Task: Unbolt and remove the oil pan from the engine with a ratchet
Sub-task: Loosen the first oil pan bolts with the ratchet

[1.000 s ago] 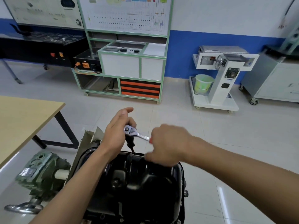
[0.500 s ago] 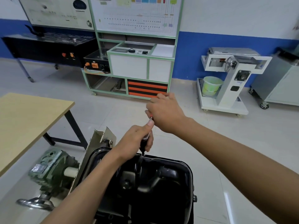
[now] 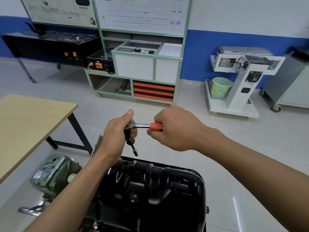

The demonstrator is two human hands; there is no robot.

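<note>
Left of the left hand stands a wooden table, a green gearbox below it; that hand is curled round the head of the ratchet, whose socket hangs just above the far rim of the oil pan, not touching. The right hand clasps the orange handle; the pan lies below both hands.

No wording or number can be read anywhere.
Printing is seen on the left wall board and on the chart board beside it, but it is too blurred to be made out. The same is true of a small label on the white machine, the orange tags on the black box, and a foil sticker on the green gearbox.
</note>
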